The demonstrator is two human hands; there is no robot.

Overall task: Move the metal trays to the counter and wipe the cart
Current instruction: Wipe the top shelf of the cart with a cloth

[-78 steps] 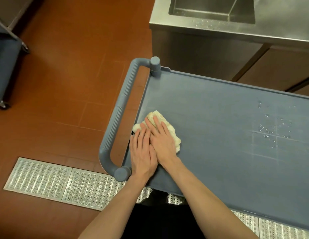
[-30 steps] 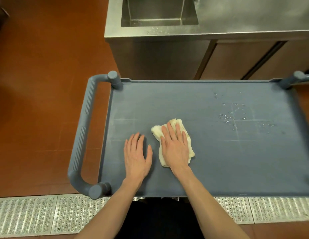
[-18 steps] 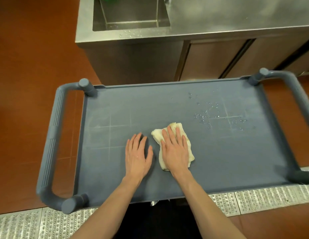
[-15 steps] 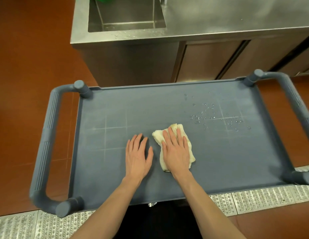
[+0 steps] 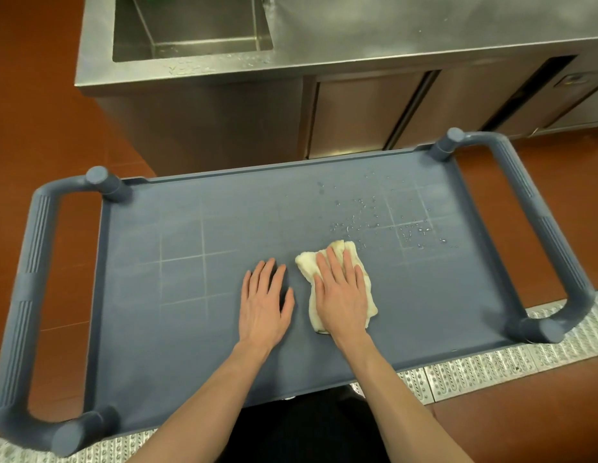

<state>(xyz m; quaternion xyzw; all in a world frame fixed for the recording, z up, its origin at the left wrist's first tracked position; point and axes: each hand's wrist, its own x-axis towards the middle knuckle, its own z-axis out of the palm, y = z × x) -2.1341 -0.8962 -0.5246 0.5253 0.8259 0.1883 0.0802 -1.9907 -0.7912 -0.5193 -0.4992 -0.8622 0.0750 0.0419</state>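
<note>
The grey-blue cart (image 5: 177,329) fills the middle of the head view, its flat top bare of trays. A folded cream cloth (image 5: 307,262) lies near the centre of the top. My right hand (image 5: 341,292) presses flat on the cloth, fingers spread. My left hand (image 5: 265,302) lies flat on the bare cart top just left of the cloth, not touching it. Water droplets (image 5: 374,222) sit on the top beyond and to the right of the cloth. No metal trays are in view.
A stainless counter (image 5: 424,21) with a sink basin (image 5: 190,25) stands just beyond the cart. Cart handles stick out at the left (image 5: 26,295) and right (image 5: 544,228). A metal floor grate (image 5: 491,372) runs under the near edge; the floor is red tile.
The cloth and my right hand have slid from the cart's left end toward its centre, nearer the droplets. My left hand came off the right hand and now rests flat beside the cloth.
</note>
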